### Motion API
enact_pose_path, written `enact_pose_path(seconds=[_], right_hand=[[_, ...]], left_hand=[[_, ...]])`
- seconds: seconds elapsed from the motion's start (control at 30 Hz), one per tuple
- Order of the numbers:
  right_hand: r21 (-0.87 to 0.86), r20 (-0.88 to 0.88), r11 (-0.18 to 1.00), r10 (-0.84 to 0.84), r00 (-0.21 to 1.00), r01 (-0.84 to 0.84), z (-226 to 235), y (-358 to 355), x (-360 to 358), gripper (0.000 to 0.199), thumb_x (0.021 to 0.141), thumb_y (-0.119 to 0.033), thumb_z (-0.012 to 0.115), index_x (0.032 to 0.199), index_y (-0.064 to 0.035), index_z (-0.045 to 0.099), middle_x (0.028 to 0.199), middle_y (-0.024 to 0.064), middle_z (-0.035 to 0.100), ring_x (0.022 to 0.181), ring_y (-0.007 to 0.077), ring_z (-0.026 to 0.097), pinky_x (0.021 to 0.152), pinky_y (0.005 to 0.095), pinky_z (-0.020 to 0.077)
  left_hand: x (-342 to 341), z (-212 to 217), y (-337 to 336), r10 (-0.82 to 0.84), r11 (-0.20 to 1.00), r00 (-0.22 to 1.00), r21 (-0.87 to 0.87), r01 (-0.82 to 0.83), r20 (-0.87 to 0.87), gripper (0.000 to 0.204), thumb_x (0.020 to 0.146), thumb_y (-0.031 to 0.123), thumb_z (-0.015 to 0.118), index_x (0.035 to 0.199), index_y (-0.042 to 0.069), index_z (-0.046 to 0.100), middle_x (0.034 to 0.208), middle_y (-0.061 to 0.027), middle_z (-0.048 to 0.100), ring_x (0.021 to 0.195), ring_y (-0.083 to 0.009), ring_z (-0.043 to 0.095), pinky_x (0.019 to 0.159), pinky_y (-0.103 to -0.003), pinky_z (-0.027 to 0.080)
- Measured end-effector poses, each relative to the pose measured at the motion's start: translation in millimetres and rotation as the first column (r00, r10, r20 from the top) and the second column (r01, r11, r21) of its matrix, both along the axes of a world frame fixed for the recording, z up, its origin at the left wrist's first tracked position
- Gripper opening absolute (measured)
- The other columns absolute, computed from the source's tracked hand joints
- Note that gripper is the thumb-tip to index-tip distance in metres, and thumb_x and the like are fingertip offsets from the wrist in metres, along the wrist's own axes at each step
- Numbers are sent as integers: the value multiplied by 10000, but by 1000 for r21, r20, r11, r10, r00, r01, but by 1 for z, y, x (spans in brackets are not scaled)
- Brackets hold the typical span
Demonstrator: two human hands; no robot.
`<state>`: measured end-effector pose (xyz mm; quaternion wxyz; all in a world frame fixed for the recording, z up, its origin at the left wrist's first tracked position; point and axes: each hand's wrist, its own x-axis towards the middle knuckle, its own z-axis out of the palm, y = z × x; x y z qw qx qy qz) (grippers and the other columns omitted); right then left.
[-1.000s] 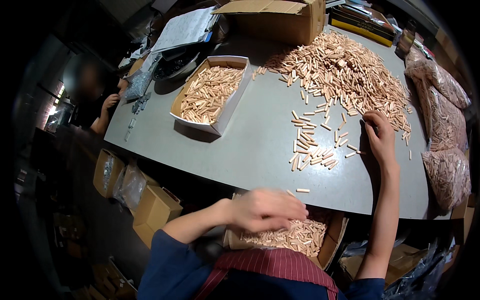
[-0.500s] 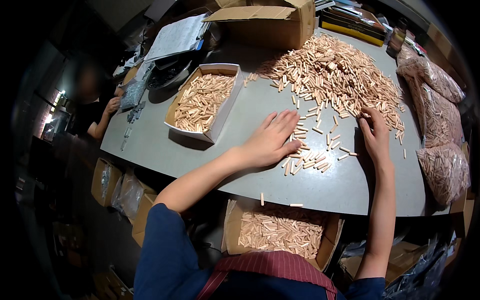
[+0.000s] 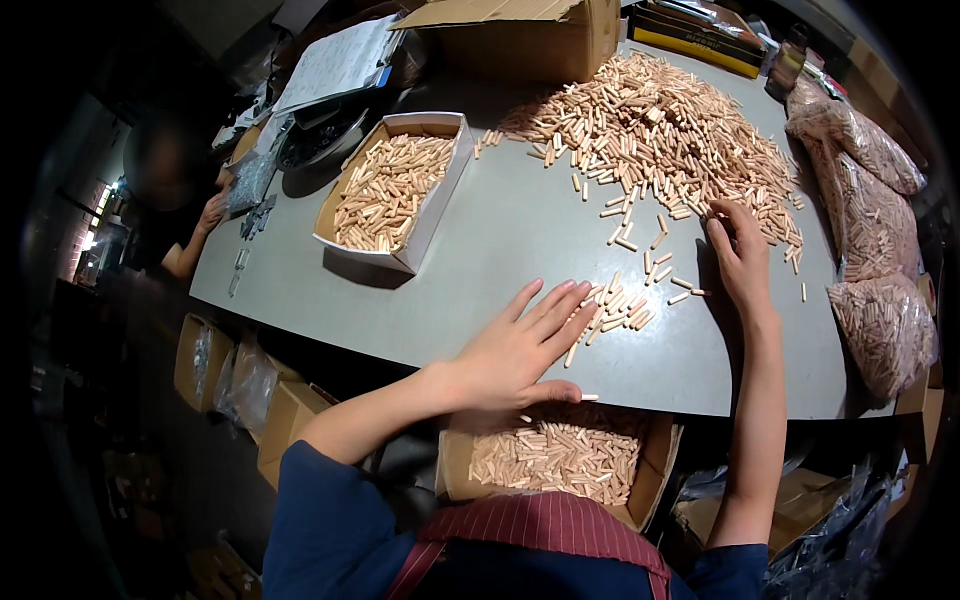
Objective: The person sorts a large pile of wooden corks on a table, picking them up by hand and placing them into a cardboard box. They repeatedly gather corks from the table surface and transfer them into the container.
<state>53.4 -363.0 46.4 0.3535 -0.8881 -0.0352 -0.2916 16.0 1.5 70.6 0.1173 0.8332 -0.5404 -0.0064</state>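
Observation:
Wooden dowels lie in a large heap (image 3: 660, 130) on the grey table (image 3: 480, 290). Open and flat, my left hand (image 3: 525, 350) is near the table's front edge, its fingertips against a small loose group of dowels (image 3: 620, 310). Its thumb reaches the edge, beside a single dowel (image 3: 590, 397). At the heap's near right side my right hand (image 3: 738, 250) rests with loosely bent fingers apart, nothing seen in it. Below the edge stands a cardboard box (image 3: 660, 470) holding many dowels (image 3: 555, 460).
A white-sided box (image 3: 440, 210) full of dowels stands left of the heap. Bulging clear bags of dowels (image 3: 885, 330) line the right side. Behind are a large cardboard box (image 3: 510, 50) and a clipboard with papers (image 3: 335, 65). Another person's hand (image 3: 212, 212) is at the far left.
My left hand has swept toward me, from the middle of the table to its front edge. Some dowels beside it have shifted nearer. My right hand has stayed by the heap.

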Motion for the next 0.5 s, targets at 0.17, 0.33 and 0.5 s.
enact_pose_path(seconds=[0.17,0.33,0.5], right_hand=[[-10,29,999,31,999,-30,-3,-2,2,238,984,-126,659,1201,-26,661,1113,124,687,968,245,685,869,344,541],[-4,13,1000,14,1000,-14,-3,-1,1,250,995,-147,655,1216,-31,662,1125,120,687,957,238,690,866,342,543],[18,-50,1000,10,999,-9,-4,-5,2,259,1010,-152,650,1239,-30,661,1178,106,689,1025,214,683,911,330,535]], left_hand=[[-11,0,19,-97,992,970,-104,75,-225,911,1033,663,390,1598,-42,271,1657,-249,293,1540,-380,292,1263,-515,196],[6,-8,36,-172,799,512,-424,-427,-841,804,1099,598,256,1587,-39,315,1656,-195,334,1545,-307,300,1281,-449,185],[28,11,15,-176,730,454,-425,-535,-873,624,1138,418,293,1542,-44,404,1596,-160,434,1494,-272,379,1265,-401,234]])
